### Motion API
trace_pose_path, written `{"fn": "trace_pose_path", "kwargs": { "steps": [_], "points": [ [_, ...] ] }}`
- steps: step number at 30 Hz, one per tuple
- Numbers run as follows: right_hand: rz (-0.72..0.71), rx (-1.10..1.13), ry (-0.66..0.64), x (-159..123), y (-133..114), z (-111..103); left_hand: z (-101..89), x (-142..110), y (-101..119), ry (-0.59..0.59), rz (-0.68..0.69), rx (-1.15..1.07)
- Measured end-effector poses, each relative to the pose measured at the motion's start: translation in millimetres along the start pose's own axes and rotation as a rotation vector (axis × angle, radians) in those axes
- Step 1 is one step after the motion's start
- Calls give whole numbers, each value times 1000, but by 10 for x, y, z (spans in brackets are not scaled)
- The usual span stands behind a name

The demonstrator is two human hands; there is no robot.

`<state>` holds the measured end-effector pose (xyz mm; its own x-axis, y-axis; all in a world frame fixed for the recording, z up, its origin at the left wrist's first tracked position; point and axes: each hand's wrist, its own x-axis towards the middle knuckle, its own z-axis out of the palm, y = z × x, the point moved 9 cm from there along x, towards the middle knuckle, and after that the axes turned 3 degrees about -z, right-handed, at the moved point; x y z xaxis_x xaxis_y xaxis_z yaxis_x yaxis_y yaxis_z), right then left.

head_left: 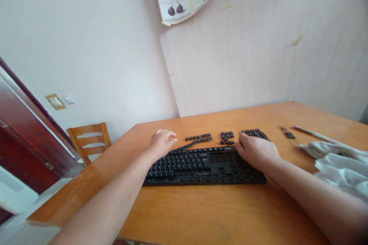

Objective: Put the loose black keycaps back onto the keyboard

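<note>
A black keyboard [220, 168] lies on the wooden table in front of me. Keycaps fill its left and middle part, while the bottom row and the right side show bare sockets. My left hand [161, 144] is over its back left corner, thumb and fingers apart, with nothing visible between them. At the keyboard's right end, my right hand [257, 151] is closed with fingers curled downward; what they hold, if anything, is hidden. Loose black keycaps [227, 135] lie in groups behind the keyboard, some partly behind my right hand. A long spacebar key [184, 147] lies by the back edge.
On the right of the table [198, 210] lie a small black object with a wire [289, 135], a thin pale rod [313, 134], a grey cloth [324, 149] and crumpled white plastic [342, 170]. A wooden chair [90, 141] stands beyond the left edge. A wall is behind.
</note>
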<state>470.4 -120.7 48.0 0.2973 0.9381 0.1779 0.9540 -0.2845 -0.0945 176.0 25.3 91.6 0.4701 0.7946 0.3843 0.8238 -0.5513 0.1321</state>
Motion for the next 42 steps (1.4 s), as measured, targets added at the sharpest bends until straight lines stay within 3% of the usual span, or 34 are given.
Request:
{"fn": "trace_pose_path", "kwargs": {
  "steps": [4,8,23,27,32,42],
  "points": [
    [7,8,-10,19,23,9,354,301,34,-164,-8,50],
    [-9,12,-11,22,8,-7,554,467,83,-244,-1,85],
    [-29,8,24,20,-16,-2,686,577,165,-276,21,137],
    [-31,9,22,20,-17,-7,595,537,144,-225,17,109],
    [-26,1,-13,12,-22,-14,330,372,134,-146,69,23],
    [-21,-17,-41,17,1,-16,-275,-484,309,-137,157,-126]
  ]
}}
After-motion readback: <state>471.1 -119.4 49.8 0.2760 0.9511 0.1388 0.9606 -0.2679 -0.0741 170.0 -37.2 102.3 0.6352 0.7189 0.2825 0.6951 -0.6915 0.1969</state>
